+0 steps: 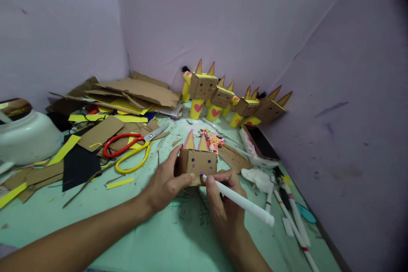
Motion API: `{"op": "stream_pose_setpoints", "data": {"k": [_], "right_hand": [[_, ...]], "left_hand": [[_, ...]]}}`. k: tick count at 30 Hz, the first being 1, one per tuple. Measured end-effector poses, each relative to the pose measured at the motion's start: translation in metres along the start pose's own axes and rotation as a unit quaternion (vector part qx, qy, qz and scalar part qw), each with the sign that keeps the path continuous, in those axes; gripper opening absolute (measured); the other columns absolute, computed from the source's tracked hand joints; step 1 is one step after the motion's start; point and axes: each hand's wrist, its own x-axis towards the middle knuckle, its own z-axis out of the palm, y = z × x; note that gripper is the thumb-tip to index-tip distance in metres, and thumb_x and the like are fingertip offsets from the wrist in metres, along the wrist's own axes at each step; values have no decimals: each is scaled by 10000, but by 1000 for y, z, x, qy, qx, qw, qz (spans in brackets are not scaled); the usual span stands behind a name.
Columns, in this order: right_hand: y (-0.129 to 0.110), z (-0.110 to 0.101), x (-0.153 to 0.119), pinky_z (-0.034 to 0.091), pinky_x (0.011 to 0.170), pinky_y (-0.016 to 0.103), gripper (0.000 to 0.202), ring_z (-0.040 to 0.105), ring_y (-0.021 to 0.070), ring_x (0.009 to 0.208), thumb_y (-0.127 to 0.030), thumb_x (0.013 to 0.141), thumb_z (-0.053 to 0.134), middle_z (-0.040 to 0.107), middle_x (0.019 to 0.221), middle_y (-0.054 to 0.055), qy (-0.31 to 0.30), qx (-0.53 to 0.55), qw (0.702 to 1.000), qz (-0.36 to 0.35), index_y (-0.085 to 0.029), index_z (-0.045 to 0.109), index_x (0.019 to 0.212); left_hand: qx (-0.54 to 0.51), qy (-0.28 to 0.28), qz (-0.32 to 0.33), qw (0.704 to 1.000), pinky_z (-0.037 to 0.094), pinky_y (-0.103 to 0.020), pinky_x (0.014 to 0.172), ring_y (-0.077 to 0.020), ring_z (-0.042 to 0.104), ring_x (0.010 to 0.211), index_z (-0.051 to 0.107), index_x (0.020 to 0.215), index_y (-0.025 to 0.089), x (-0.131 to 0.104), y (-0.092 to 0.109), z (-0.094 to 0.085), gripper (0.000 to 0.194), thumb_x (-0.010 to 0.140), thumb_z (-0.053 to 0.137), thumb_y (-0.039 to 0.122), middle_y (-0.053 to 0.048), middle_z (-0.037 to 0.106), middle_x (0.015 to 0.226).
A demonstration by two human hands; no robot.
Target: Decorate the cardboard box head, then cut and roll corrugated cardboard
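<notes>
A small cardboard box head with two pointed ears, dark eyes and small pink marks faces me above the green table. My left hand grips its left side, fingers behind and thumb on the lower front edge. In my right hand is a white marker, its tip touching the lower front of the box near the mouth marks. The right fingers are pinched round the marker, close to the box's lower right corner.
Red and yellow scissors lie left among cardboard scraps. Several finished cardboard figures stand at the back. A phone on a tray, crumpled tissue and several markers are right. A white pot stands far left.
</notes>
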Motion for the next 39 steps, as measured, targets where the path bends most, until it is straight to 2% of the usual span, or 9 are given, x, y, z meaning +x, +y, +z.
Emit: {"op": "stream_pose_setpoints", "data": {"k": [10,14,18,23,25,29,31,39], "right_hand": [[-3,0,0,391,418,208,191,522,115,432,-330,849,590,587,541,-46,-3,5,1000,4,-225,512,710],[-4,0,-1,389,419,198,189,519,109,436,-332,848,600,593,547,-47,-11,28,999,20,-220,526,715],[-6,0,2,375,417,188,178,502,98,435,-317,841,604,572,537,-58,11,82,996,25,-216,531,713],[-11,-1,5,344,419,194,215,466,92,424,-351,805,642,527,500,-74,76,110,985,106,-212,521,694],[-11,-1,5,341,418,199,227,468,95,421,-363,807,640,526,494,-72,76,113,983,121,-211,518,692],[-2,-1,4,348,409,201,203,484,99,418,-342,816,632,565,513,-57,22,101,993,57,-210,531,699],[3,-1,5,361,420,201,185,498,102,435,-321,824,625,582,534,-52,14,94,995,34,-212,532,708],[3,0,3,360,435,198,171,497,100,454,-317,838,618,579,551,-56,10,79,996,34,-218,532,729]], "left_hand": [[4,-5,-1,1000,384,-513,1062,-400,379,1358,307,1484,196,0,-2,0,870,717,683,359,-122,473,1465],[-2,2,5,1000,402,-501,1049,-397,412,1336,327,1476,196,1,-5,0,863,712,693,364,-119,497,1446],[-29,-3,3,1000,404,-496,1045,-384,462,1299,313,1481,188,2,-7,0,870,719,693,364,-126,533,1410],[-69,-22,-12,997,421,-470,1035,-357,522,1249,305,1479,181,4,-2,0,870,716,692,339,-119,579,1363],[-83,-29,-23,996,435,-457,1024,-347,548,1221,295,1478,170,5,1,0,872,714,685,324,-119,606,1330],[-96,-35,-30,994,452,-454,1002,-339,587,1168,301,1465,156,5,4,1,854,709,667,305,-114,649,1258],[-92,-33,-28,995,449,-461,1004,-338,594,1153,319,1453,157,5,4,1,836,707,665,305,-111,656,1241],[-92,-32,-28,995,433,-452,1030,-322,577,1184,303,1458,175,4,3,1,840,713,668,305,-101,633,1280]]}}
